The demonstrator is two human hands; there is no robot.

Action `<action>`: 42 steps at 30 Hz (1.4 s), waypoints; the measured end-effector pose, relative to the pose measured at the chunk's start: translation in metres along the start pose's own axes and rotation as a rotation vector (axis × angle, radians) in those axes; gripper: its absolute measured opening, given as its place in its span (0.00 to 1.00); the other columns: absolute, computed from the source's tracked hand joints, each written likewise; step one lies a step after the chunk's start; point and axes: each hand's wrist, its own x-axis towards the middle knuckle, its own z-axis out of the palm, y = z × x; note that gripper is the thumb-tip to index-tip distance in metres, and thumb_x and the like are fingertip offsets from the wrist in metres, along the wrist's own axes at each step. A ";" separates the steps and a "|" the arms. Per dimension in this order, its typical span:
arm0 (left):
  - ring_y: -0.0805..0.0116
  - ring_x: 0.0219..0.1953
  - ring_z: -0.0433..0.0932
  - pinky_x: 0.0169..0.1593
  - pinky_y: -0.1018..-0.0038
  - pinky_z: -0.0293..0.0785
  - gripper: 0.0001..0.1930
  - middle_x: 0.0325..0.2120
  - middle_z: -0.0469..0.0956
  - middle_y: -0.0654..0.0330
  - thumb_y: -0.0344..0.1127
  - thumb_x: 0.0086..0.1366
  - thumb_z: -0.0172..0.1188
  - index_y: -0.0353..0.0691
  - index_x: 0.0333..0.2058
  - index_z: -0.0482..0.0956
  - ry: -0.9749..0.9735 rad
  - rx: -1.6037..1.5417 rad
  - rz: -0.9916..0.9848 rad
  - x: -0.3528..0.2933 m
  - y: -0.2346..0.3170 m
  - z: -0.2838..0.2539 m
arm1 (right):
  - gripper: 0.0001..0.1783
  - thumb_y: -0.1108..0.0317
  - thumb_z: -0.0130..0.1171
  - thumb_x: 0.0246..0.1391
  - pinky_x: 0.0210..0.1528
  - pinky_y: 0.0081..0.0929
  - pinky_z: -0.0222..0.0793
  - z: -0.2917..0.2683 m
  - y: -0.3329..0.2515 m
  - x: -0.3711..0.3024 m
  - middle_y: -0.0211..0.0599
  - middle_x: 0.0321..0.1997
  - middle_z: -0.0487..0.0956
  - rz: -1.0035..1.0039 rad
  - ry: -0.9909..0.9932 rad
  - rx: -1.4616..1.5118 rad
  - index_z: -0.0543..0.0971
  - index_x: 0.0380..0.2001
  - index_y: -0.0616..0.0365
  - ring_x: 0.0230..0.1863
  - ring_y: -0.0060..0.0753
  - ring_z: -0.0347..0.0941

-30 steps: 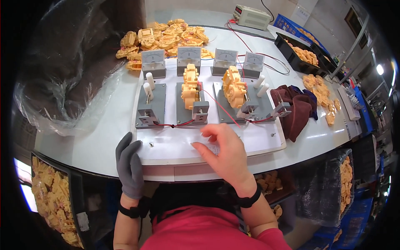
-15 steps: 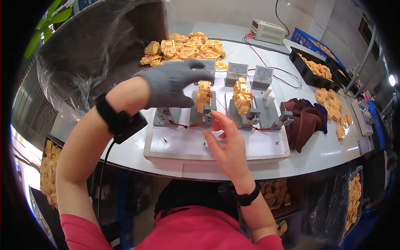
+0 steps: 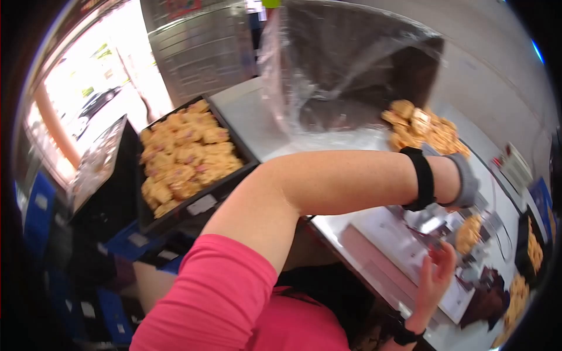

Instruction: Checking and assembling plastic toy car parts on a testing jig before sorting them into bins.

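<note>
Right hand (image 3: 436,275), bare, is recorded near the front of the white board (image 3: 380,225), fingers raised and slightly bent beside the metal fixtures. From my remote post I cannot tell whether the fingertips touch a bracket or grip anything. Just beyond them, the nearest yellow plastic assembly (image 3: 468,234) sits up among the fixtures, close to the fingers.

Left hand (image 3: 466,180), in a grey glove, I find reaching across the board from the left; only the part near its cuff shows clearly. Its finger spread and any hold are hidden from me (the wrist and forearm block that line of sight). A black band (image 3: 418,178) circles this wrist.

Further out, I note a heap of yellow parts (image 3: 421,126) on the white bench (image 3: 249,117), beyond the left wrist. Beside the heap stands a dark box lined with clear plastic (image 3: 363,70). A dark cloth (image 3: 489,298) lies at the board's right end. Left of the bench, a black tray (image 3: 250,161) is filled with similar yellow pieces (image 3: 190,152). A pale instrument box (image 3: 515,167) stands toward the wall.
</note>
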 end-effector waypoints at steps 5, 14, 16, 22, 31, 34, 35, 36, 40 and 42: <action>0.56 0.37 0.80 0.38 0.62 0.77 0.14 0.41 0.74 0.59 0.34 0.53 0.62 0.51 0.41 0.79 0.216 0.100 -0.413 -0.141 -0.005 -0.030 | 0.30 0.81 0.56 0.50 0.51 0.24 0.62 0.002 0.005 0.002 0.36 0.47 0.73 -0.063 -0.089 -0.041 0.67 0.58 0.59 0.45 0.26 0.67; 0.50 0.55 0.73 0.57 0.59 0.70 0.23 0.56 0.69 0.58 0.33 0.55 0.60 0.54 0.52 0.74 -0.087 0.295 -1.693 -0.460 -0.100 -0.018 | 0.30 0.77 0.51 0.58 0.49 0.20 0.62 -0.006 0.021 0.007 0.37 0.53 0.72 -0.028 -0.106 -0.027 0.61 0.64 0.57 0.45 0.22 0.65; 0.51 0.61 0.67 0.61 0.59 0.66 0.30 0.63 0.61 0.57 0.29 0.55 0.59 0.55 0.59 0.68 -0.126 0.273 -1.658 -0.527 -0.118 -0.013 | 0.30 0.77 0.51 0.58 0.49 0.19 0.62 -0.003 0.023 0.006 0.37 0.53 0.72 -0.034 -0.101 -0.024 0.60 0.65 0.57 0.45 0.22 0.65; 0.51 0.67 0.58 0.65 0.57 0.60 0.31 0.66 0.57 0.59 0.33 0.61 0.55 0.57 0.63 0.64 -0.367 0.188 -1.945 -0.528 -0.111 -0.008 | 0.31 0.77 0.51 0.59 0.48 0.18 0.61 -0.003 0.018 0.004 0.37 0.54 0.72 -0.034 -0.089 -0.070 0.60 0.65 0.57 0.44 0.21 0.64; 0.56 0.60 0.64 0.63 0.59 0.56 0.20 0.53 0.72 0.58 0.45 0.59 0.54 0.51 0.50 0.77 -0.324 0.091 -1.240 -0.355 -0.028 0.033 | 0.30 0.76 0.51 0.59 0.48 0.19 0.61 -0.006 0.018 0.006 0.37 0.54 0.72 -0.041 -0.108 -0.096 0.60 0.65 0.57 0.43 0.22 0.64; 0.56 0.56 0.68 0.61 0.61 0.61 0.19 0.49 0.75 0.57 0.46 0.60 0.55 0.48 0.48 0.77 -0.227 -0.100 -1.039 -0.321 -0.001 0.045 | 0.30 0.75 0.51 0.59 0.49 0.19 0.61 -0.007 0.022 0.008 0.37 0.54 0.72 -0.049 -0.128 -0.071 0.60 0.65 0.57 0.43 0.22 0.64; 0.56 0.55 0.68 0.60 0.62 0.62 0.19 0.48 0.75 0.57 0.46 0.60 0.55 0.48 0.48 0.77 -0.237 -0.150 -0.990 -0.310 0.004 0.044 | 0.30 0.75 0.51 0.59 0.49 0.19 0.61 -0.007 0.021 0.007 0.37 0.54 0.73 -0.047 -0.123 -0.066 0.60 0.65 0.57 0.44 0.22 0.65; 0.56 0.55 0.68 0.60 0.62 0.62 0.19 0.48 0.75 0.57 0.46 0.60 0.55 0.48 0.48 0.77 -0.233 -0.155 -0.989 -0.304 0.009 0.045 | 0.30 0.75 0.51 0.59 0.49 0.19 0.61 -0.007 0.017 0.007 0.37 0.54 0.73 -0.047 -0.123 -0.072 0.60 0.65 0.57 0.44 0.22 0.65; 0.55 0.51 0.71 0.57 0.62 0.66 0.16 0.44 0.77 0.56 0.44 0.60 0.56 0.45 0.44 0.79 -0.136 -0.242 -0.830 -0.277 0.018 0.043 | 0.31 0.79 0.53 0.53 0.51 0.23 0.62 -0.006 -0.001 -0.002 0.38 0.52 0.73 0.015 -0.035 -0.051 0.62 0.62 0.58 0.45 0.25 0.66; 0.53 0.49 0.72 0.53 0.62 0.69 0.14 0.41 0.78 0.55 0.40 0.60 0.57 0.42 0.42 0.79 -0.001 -0.341 -0.773 -0.262 0.026 0.042 | 0.32 0.81 0.55 0.49 0.52 0.26 0.63 -0.003 -0.011 -0.005 0.39 0.51 0.74 0.042 0.027 -0.039 0.65 0.60 0.60 0.46 0.28 0.68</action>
